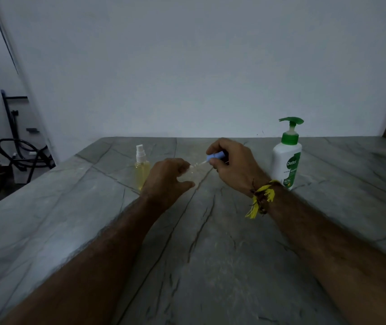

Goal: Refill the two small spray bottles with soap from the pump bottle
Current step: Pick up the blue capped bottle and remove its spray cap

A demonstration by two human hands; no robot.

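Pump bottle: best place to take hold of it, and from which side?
Grip the pump bottle around its white body, below the green collar, not by the pump head. It stands upright and apart from everything else, right of the right hand, which holds a blue spray top. Its wide labelled face looks at the camera, so coming from the near left side probably lets the fingers wrap it.

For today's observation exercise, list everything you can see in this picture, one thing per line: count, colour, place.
Spray bottle with yellow liquid: one, white top, stands on the table, left of the hands.
Clear bottle: one, transparent, held in the left hand, mostly hidden.
Sprayer top: one, blue, in the right hand, its tube at the clear bottle's mouth.
Pump bottle: one, white and green, table right.
Table: one, grey stone pattern.
Stand and cables: black, far left.
Wrist thread: yellow, right wrist.
Left hand, right hand: two.
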